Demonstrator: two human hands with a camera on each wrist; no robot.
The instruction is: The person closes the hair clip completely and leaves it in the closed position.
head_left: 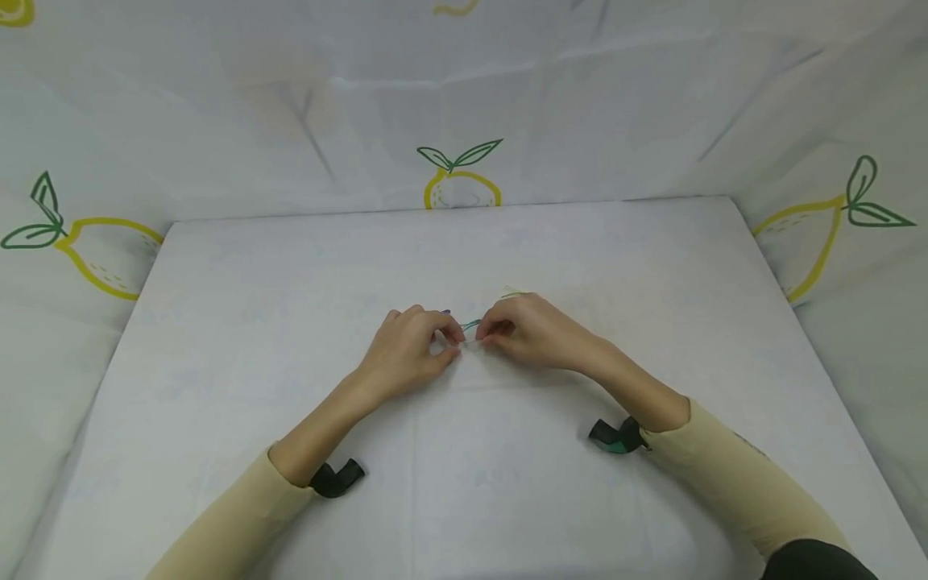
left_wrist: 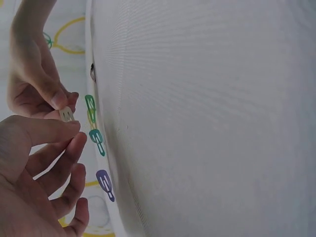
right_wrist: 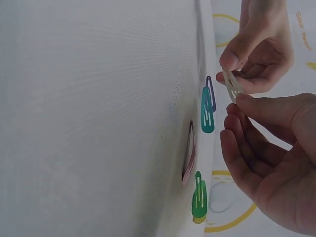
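Observation:
A cream snap hair clip (right_wrist: pixel 230 85) is pinched at both ends, between my left hand (head_left: pixel 409 350) and my right hand (head_left: pixel 535 334). Thumb and forefinger do the holding on each side, and the other right-hand fingers curve loosely below. In the right wrist view, a teal hair clip (right_wrist: pixel 207 111) overlaps a purple hair clip (right_wrist: pixel 212 91) on the table behind the hands. A green hair clip (right_wrist: pixel 199 197) partly covers a yellow one (right_wrist: pixel 199 220). A pink hair clip (right_wrist: pixel 189 157) lies nearest the right wrist camera. In the head view my hands hide most of these clips.
A white cloth covers the table (head_left: pixel 464 483). White fabric walls (head_left: pixel 580 121) with lemon drawings stand at the back and sides. Black wrist devices (head_left: pixel 616 436) stick out from both cream sleeves (head_left: pixel 732 467).

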